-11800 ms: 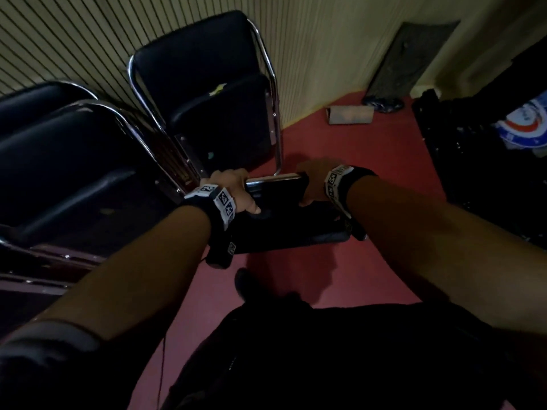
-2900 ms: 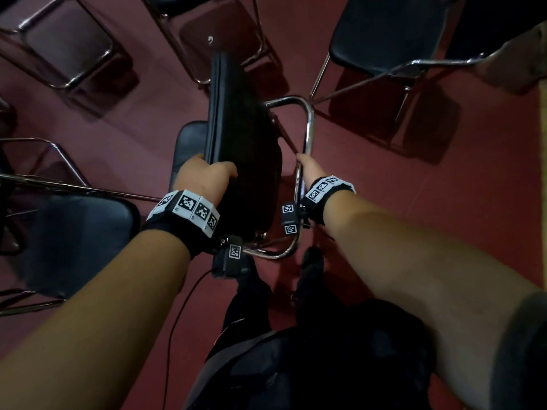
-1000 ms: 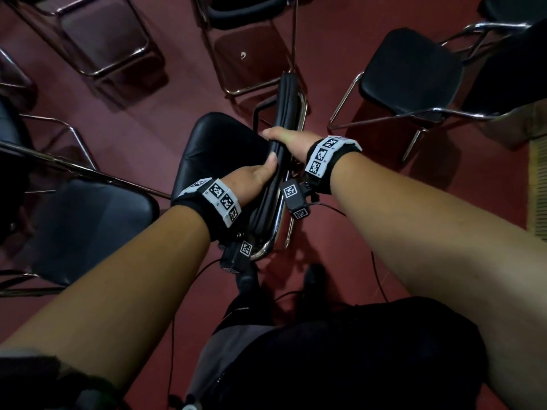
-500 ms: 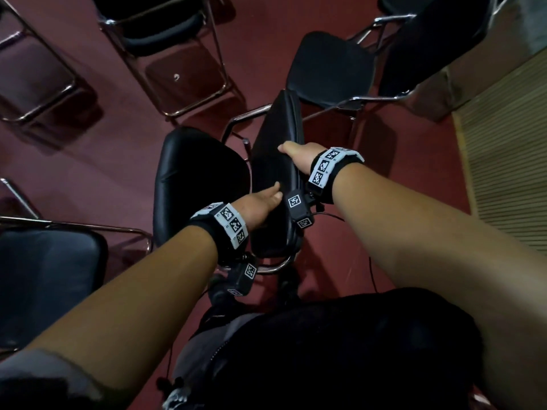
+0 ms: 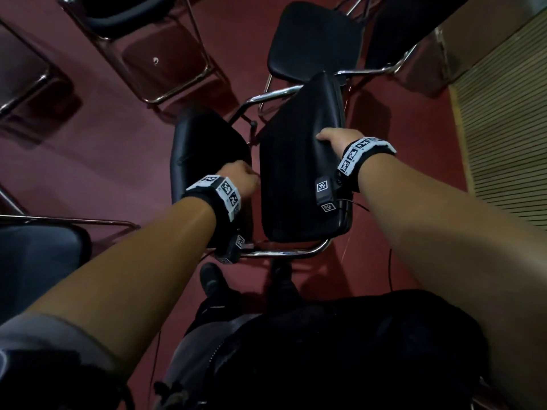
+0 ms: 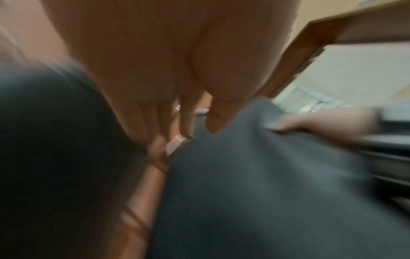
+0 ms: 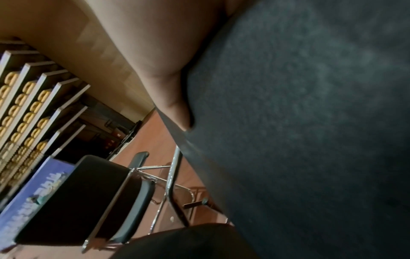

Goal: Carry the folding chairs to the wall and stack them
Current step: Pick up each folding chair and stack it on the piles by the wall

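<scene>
You stand on a dark red floor [image 5: 118,161] in dim light. A ribbed beige slatted wall panel [image 5: 509,137] runs along your right, and a tan wooden table edge [image 6: 315,35] shows nearby.

2 hands were in view: the left hand [image 5: 241,180] and the right hand [image 5: 337,140]. 5 black folding chairs showed in the head view: 1 half-folded chair [image 5: 299,173] at the hands, 1 open chair [image 5: 313,39] beyond it, 1 chair at left [image 5: 35,255], 1 chair at top [image 5: 165,60] and 1 chair at top left [image 5: 17,66]. 2 shoes [image 5: 210,279] stood below.
</scene>
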Action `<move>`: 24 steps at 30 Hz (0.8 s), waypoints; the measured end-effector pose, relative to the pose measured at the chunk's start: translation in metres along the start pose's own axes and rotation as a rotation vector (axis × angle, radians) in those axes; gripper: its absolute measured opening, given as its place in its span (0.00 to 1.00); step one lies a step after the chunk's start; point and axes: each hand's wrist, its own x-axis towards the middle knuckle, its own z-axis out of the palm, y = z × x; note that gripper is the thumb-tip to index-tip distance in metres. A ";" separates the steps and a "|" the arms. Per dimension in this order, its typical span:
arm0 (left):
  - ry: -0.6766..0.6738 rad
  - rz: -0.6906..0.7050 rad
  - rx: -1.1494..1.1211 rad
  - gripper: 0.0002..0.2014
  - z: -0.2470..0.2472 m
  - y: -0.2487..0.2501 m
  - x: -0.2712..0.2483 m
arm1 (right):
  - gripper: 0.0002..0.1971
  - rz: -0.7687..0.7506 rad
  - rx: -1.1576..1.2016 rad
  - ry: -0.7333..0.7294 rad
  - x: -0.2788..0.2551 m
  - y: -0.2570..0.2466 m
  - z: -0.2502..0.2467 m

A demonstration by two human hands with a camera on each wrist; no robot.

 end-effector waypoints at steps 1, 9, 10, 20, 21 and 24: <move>0.082 -0.073 0.065 0.22 -0.006 -0.009 0.007 | 0.27 -0.004 -0.006 0.009 0.004 0.003 -0.003; 0.120 -0.543 -0.022 0.55 -0.005 -0.071 0.040 | 0.19 -0.001 0.014 0.043 0.016 0.012 -0.016; 0.106 -0.542 -0.059 0.58 -0.005 -0.076 0.041 | 0.20 0.004 0.021 0.037 0.015 0.011 -0.016; 0.091 -0.218 -0.022 0.25 -0.005 -0.042 0.027 | 0.46 -0.040 -0.173 -0.035 0.009 0.000 -0.015; 0.066 -0.135 0.008 0.22 -0.001 -0.030 0.025 | 0.47 -0.060 -0.211 -0.032 0.006 -0.003 -0.013; -0.027 0.044 0.096 0.19 0.014 0.001 0.027 | 0.47 -0.089 -0.254 -0.009 -0.002 -0.013 -0.011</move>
